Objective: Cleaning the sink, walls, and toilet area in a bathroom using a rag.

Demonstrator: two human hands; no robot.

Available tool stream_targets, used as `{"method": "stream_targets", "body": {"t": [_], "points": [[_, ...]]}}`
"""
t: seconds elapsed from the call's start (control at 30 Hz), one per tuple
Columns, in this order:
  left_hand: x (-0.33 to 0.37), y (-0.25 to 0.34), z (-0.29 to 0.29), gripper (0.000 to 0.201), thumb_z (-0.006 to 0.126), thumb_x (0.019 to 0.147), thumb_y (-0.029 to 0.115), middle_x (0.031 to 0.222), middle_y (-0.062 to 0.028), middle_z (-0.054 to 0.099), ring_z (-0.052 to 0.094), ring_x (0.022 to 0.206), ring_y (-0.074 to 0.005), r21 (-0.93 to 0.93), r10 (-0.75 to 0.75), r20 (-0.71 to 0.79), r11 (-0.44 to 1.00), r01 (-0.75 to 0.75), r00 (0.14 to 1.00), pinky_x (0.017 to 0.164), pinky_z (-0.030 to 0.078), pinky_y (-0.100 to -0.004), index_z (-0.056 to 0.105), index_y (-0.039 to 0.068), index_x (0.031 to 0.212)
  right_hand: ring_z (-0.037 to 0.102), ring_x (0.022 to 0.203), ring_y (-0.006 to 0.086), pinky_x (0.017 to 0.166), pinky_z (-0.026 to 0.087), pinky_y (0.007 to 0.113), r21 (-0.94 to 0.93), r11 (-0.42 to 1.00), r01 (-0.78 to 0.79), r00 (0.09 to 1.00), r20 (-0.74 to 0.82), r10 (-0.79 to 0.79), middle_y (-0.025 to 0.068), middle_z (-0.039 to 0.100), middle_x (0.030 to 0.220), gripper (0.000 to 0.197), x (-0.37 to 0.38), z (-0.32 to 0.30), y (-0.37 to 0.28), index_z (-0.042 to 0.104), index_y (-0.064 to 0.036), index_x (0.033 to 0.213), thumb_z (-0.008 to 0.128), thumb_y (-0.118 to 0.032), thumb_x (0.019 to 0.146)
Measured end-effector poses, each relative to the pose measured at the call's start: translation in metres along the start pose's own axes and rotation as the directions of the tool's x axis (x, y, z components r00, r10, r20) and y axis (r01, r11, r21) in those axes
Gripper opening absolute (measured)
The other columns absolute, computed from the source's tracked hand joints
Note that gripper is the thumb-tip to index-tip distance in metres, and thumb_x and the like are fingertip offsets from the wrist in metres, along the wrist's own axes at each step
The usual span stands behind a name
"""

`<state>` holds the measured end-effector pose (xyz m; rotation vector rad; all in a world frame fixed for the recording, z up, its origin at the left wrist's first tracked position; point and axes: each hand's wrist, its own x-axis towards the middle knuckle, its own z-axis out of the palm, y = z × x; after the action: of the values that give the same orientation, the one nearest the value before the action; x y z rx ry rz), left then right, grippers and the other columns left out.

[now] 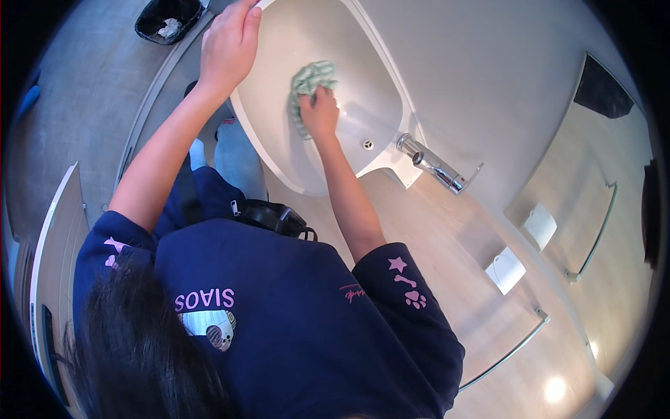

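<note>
Hair (132, 335): dark strands fell across the left side of a navy shirt (279, 279) printed in pink
Pouch (279, 218): a black one hung just beyond the shirt's hem
Right hand (321, 115): reached down into a white basin (380, 45), its fingers closed on a bunched cloth
Cloth (312, 78): pale green and rumpled, it lay against the inside of the basin, under the right hand and apart from the drain (368, 145)
Left hand (230, 49): rested at the basin's rim, its fingertips cut off by the upper edge; whether they gripped could not be told
Tap (436, 167): chrome, it stood at the side of the basin near the drain
Bin (145, 26): lined in black, it held crumpled white waste (169, 28)
Fittings: a white box (506, 271) sat near a metal rail (508, 355), and a mirror (593, 167) reflected both
</note>
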<state>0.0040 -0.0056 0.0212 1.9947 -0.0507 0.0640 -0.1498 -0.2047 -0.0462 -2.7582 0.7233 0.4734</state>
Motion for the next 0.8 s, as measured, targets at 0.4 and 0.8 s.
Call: {"method": "stream_targets", "body": {"t": [0.4,0.8], "points": [[0.0,-0.019,0.0,0.032,0.036,0.091,0.026,0.102,-0.0146,0.058,0.054,0.095,-0.0296,-0.065,-0.029,0.05,0.997,0.032,0.998,0.082,0.041,-0.0342,0.051,0.006,0.112,0.053,0.09,0.0277,0.077,0.037,0.046,0.04,0.99,0.135,0.978,0.157,-0.14,0.0102,0.053,0.099,0.043,-0.014,0.005,0.007,0.053,-0.0095,0.112,0.053,-0.029,0.074],[0.0,-0.025,-0.002,0.033,0.036,0.091,0.026,0.102,-0.0146,0.057,0.054,0.096,-0.0292,-0.073,-0.026,0.053,0.997,0.03,0.998,0.083,0.04,-0.0333,0.051,0.004,0.112,0.05,0.088,0.0261,0.078,0.038,0.041,0.009,0.958,0.288,0.956,0.059,-0.288,0.0097,0.05,0.092,0.046,-0.034,0.009,0.018,0.054,-0.0087,0.113,0.056,-0.025,0.07]]}}
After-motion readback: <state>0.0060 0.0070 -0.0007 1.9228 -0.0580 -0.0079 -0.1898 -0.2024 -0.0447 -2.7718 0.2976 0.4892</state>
